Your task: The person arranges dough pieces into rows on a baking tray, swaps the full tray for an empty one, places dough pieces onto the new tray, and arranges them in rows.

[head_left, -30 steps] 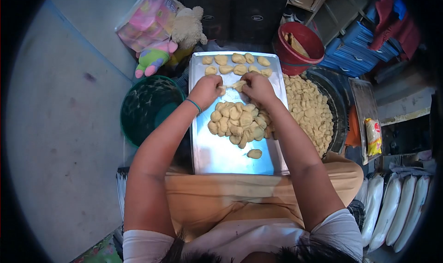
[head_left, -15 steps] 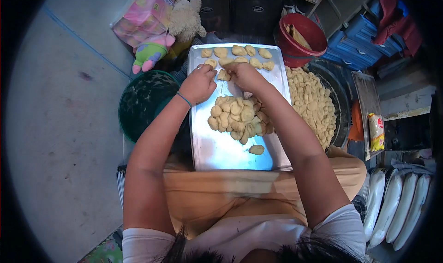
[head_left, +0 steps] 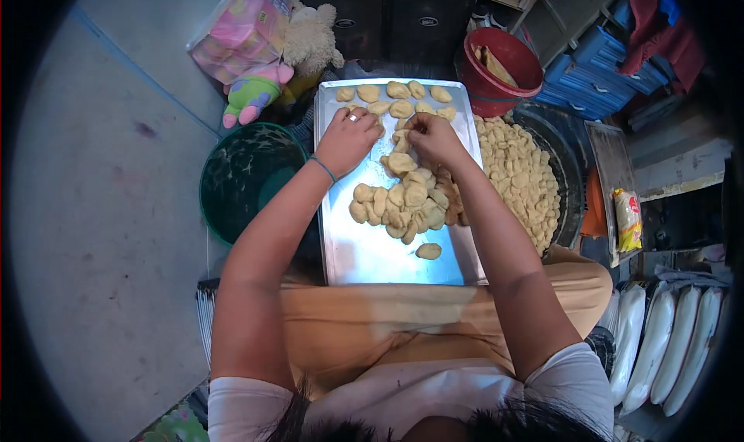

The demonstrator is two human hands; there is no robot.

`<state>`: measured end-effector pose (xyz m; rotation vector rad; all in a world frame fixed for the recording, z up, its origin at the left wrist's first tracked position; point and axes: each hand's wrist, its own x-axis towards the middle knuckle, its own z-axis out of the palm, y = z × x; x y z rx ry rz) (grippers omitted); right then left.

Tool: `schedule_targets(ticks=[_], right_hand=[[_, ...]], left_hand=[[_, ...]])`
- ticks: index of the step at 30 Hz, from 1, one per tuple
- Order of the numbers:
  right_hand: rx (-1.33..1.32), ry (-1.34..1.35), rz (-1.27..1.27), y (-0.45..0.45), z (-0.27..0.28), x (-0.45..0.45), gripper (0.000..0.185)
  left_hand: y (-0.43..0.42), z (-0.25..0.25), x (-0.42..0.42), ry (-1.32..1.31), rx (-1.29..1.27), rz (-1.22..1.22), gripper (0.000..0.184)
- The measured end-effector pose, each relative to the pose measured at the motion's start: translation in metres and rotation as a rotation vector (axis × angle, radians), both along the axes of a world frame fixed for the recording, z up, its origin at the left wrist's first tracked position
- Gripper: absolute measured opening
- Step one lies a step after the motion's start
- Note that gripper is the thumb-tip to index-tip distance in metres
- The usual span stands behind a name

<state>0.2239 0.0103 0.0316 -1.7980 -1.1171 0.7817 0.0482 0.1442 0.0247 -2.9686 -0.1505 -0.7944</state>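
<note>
Left hand [head_left: 347, 143] and right hand [head_left: 435, 138] curl narrowly, grips unclear, the dough pile [head_left: 415, 195] now spread into closer reach.

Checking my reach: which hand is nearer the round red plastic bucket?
Right. Your right hand is over the silver metal tray, on the side toward the red bucket; your left hand is over the opposite side, farther away.

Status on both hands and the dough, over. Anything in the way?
Left hand low over tray, grip hidden. Right hand at small dough piece, hold unclear. Dough heap mid-tray, crowding the space nearer the body.
</note>
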Motion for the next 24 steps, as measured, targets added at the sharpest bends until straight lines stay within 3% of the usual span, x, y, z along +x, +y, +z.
schedule_targets(ticks=[5,8,11,14,15,18,21,24], right_hand=[[0.101,-0.478,0.118,-0.006,-0.002,-0.002,0.025],[0.062,-0.042,0.211,0.0,-0.022,0.024,0.027],[0.053,0.123,0.074,-0.015,-0.009,0.031,0.028],[0.199,-0.054,-0.146,-0.018,-0.009,0.031,0.026],[0.123,-0.257,-0.151,-0.018,-0.008,0.023,0.024],[0.066,-0.452,0.029,-0.015,-0.009,0.029,0.029],[-0.093,-0.462,-0.036,-0.036,0.01,0.028,0.031],[-0.132,-0.348,0.372,-0.062,0.011,0.027,0.032]], left_hand=[[-0.007,0.001,0.014,0.116,-0.051,0.158,0.028],[-0.01,-0.005,0.022,-0.021,-0.13,0.052,0.031],[-0.018,0.001,0.027,0.042,-0.158,0.0,0.029],[-0.02,0.001,0.031,0.117,-0.181,0.036,0.025],[-0.019,0.001,0.034,0.137,-0.183,0.045,0.024],[-0.021,-0.008,0.045,0.053,-0.172,0.109,0.017],[-0.028,-0.011,0.054,0.087,-0.231,0.229,0.021],[-0.039,-0.002,0.058,0.035,-0.271,0.284,0.037]])
